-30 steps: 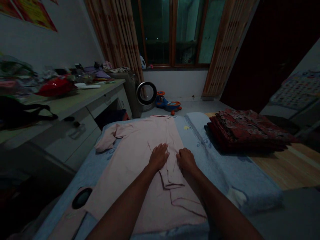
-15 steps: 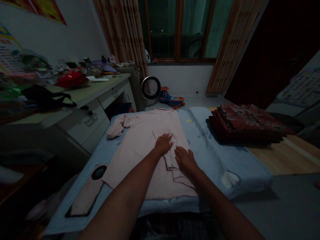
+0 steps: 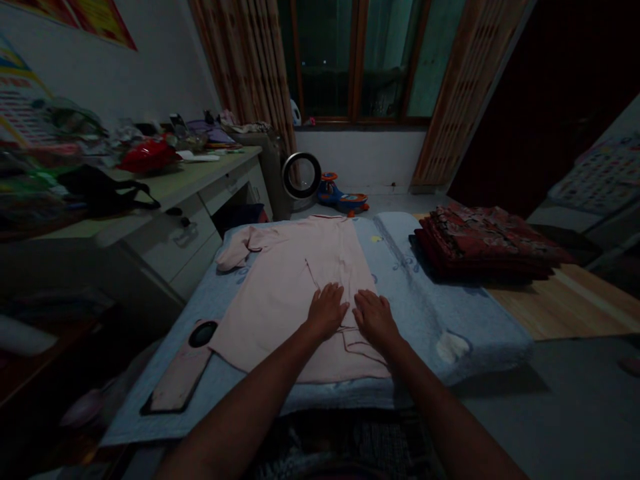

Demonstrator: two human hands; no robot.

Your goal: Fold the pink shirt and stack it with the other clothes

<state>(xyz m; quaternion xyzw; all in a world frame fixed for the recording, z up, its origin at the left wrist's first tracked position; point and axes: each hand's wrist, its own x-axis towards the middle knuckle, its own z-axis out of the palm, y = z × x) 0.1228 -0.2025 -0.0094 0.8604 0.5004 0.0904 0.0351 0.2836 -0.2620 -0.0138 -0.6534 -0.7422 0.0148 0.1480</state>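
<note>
A pale pink shirt lies spread on a light blue blanket, its collar edge away from me and one sleeve sticking out at the far left. The right side is folded in over the body, with a sleeve lying down along it. My left hand rests flat on the shirt's folded part, fingers stretched out. Close beside it, my right hand lies on the fold near the shirt's right edge, fingers extended. Part of the folded sleeve is hidden under my hands.
A phone lies on the blanket at the left. Folded dark red patterned cloth is stacked at the right, by a wooden board. A cluttered desk stands on the left. A ride-on toy is beyond the bed.
My left hand has slid toward me along the folded sleeve and now lies level with my right hand. The right hand has shifted only slightly. The view has tilted a little.
</note>
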